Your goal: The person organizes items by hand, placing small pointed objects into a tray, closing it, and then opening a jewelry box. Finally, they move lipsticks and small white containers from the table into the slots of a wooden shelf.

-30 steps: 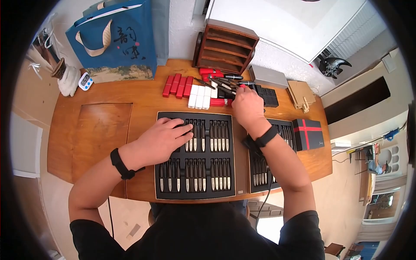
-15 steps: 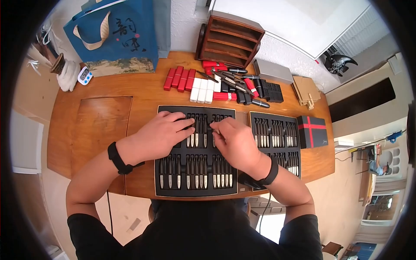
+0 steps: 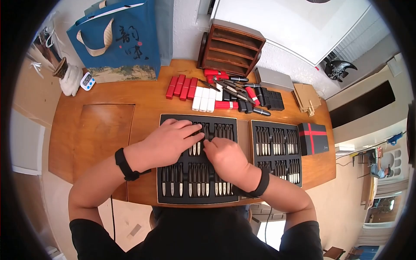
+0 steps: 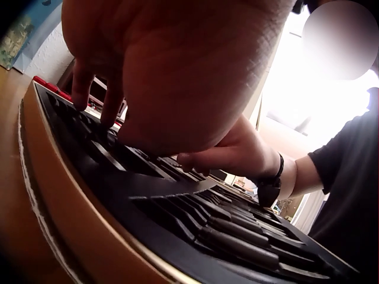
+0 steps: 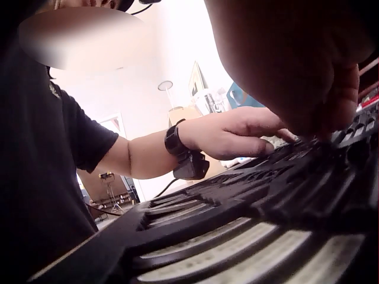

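Note:
A black tray (image 3: 197, 158) in an open case holds rows of slim dark pen-like pieces (image 3: 198, 178) with pale pointed ends. My left hand (image 3: 170, 139) rests over the tray's upper left part, fingers spread and fairly straight, covering some slots. My right hand (image 3: 228, 158) is beside it at the upper middle group, thumb and fingertips drawn together low in the slots on one slim dark piece, mostly hidden by the fingers. In the right wrist view, the bunched fingertips (image 5: 323, 127) point down at the tray, close to the left hand (image 5: 237, 133).
A second tray (image 3: 277, 158) with similar pieces lies right, near a black box with red ribbon (image 3: 313, 138). Behind are red boxes (image 3: 181, 88), white boxes (image 3: 203, 99) and a loose pile of dark pieces (image 3: 234, 89). A wooden rack (image 3: 234, 47) and blue bag (image 3: 115, 47) stand behind.
My right hand has come from the pile at the back to the tray, then shifted slightly left and down from the right group to the middle one. My left hand has stayed on the tray.

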Demonstrator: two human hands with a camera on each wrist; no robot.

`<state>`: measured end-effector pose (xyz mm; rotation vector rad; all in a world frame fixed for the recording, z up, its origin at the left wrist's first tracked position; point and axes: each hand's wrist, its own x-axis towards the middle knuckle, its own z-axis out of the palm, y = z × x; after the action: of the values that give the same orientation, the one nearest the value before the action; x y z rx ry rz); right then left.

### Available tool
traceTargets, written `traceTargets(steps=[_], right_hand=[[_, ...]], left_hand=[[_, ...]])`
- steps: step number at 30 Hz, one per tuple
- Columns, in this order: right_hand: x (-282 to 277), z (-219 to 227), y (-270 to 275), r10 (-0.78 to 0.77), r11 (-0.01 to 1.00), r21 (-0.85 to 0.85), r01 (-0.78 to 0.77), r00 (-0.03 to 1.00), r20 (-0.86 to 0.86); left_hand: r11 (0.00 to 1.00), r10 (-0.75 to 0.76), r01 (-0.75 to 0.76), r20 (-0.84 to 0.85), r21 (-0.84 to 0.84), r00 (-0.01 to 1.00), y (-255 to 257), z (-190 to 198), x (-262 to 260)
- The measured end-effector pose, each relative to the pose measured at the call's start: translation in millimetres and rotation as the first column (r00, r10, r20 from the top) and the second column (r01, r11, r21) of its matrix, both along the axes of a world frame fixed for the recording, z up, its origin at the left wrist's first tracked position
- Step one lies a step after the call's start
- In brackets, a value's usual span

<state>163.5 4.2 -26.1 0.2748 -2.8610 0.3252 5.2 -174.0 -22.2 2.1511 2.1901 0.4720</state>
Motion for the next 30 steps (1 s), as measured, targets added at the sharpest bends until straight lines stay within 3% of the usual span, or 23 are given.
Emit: traceTargets(steps=[8,11,14,20,23,26,30], right_hand=[[5.2,0.3,-12.7,-0.037,0.998,-0.055,0.044,0.993,0.11],[11.4,8.3,-16.1,0.009,0.999,0.029,-0.013,0.989,0.15],[8.7,6.0,-14.6,0.03,1.0,-0.006,-0.029,0.979,0.203],[-6.9,16.0,10.7,0.026,0.997,-0.072,-0.025,0.999,0.025],[-40.9,18.9,64.2,-0.182,0.982,-0.069,0.173,0.972,-0.146],[-62.3,19.8,101.2,-0.42,0.905,-0.007,0.425,0.893,-0.16],[-76.0,8.7,124.9,-0.464,0.878,0.085,0.47,0.882,-0.08]], left_hand=[[0.999,-0.045,0.047,-0.099,0.011,0.994,4.8,-1.4,-0.1],[0.998,-0.052,0.054,-0.105,0.019,0.993,4.8,-2.9,-0.7],[0.997,-0.068,0.072,-0.124,0.028,0.99,5.9,-6.8,-3.3],[0.997,-0.082,0.082,-0.056,-0.013,0.995,10.8,-1.8,-2.9],[0.997,-0.08,0.079,-0.023,-0.02,0.997,12.5,0.0,-1.6],[0.996,-0.089,0.089,-0.033,-0.015,0.995,12.4,-0.6,-2.3],[0.996,-0.084,0.084,-0.018,-0.005,0.996,12.4,-2.7,-1.2]])
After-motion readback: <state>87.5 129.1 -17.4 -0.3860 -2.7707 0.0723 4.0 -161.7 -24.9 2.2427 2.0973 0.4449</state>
